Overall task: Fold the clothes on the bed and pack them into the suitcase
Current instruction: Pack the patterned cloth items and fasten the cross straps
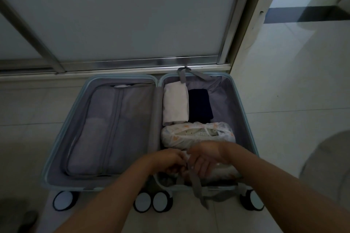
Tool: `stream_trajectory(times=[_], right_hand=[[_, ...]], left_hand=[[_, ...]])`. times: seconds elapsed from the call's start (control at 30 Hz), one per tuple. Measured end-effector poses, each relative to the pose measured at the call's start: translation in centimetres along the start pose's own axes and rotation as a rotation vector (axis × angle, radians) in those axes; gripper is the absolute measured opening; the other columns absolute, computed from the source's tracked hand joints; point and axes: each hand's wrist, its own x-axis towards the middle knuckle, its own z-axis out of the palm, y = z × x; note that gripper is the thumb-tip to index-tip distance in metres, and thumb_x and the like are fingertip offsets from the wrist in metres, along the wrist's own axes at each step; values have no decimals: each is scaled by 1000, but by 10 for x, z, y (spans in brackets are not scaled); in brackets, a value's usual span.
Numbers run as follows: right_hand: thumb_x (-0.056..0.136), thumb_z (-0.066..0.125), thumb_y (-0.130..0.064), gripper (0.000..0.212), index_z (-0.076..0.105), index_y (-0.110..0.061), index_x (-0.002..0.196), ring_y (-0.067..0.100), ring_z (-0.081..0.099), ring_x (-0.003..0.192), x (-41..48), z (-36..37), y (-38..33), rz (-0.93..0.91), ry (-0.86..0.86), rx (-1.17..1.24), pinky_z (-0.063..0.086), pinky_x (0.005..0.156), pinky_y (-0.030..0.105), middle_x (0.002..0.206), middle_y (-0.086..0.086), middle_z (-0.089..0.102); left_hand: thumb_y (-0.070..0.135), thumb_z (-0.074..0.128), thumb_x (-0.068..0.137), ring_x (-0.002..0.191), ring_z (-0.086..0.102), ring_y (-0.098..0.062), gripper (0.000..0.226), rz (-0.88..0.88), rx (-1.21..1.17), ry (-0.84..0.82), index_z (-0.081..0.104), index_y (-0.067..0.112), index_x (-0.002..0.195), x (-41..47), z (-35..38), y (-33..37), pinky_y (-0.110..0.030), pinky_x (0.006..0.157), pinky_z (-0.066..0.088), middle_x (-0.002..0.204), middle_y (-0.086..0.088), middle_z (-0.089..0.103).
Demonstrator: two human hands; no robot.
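With the clothes (175, 105) lying at twelve o'clock in the suitcase's (56, 138) right half, the left hand (170, 161) and right hand (204, 159), fingers curled at six o'clock, seemingly pinch the grey strap (197, 189), which could slip free if tugged unevenly.

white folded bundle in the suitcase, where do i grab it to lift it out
Likely from above, grip across its narrow width near the middle. The white folded bundle lies flat and long between the suitcase's centre wall and the dark folded garment, with the bagged shoe at its near end, so only the top is free.
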Motion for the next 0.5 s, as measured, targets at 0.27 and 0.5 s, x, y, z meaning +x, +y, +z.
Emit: stream_trajectory(times=[0.27, 0.5], right_hand=[[88, 69, -34, 20, 71, -13, 86, 19, 58, 70, -18, -26, -9, -95, 41, 10, 50, 81, 38, 77, 5, 60], [80, 77, -10, 42, 63, -23, 117, 17, 64, 92, -31, -54, -32, -185, 346, -355, 54, 74, 25, 102, -1, 64]], left_hand=[[10, 74, 82, 75, 56, -4, 27, 213, 7, 245, 65, 20, 105, 7, -14, 16, -15, 67, 48, 85, 5, 60], [21, 52, 95, 60, 55, -11, 18, 45, 109, 382, 67, 14, 89, 26, -18, 26, -22, 52, 48, 76, -1, 63]])
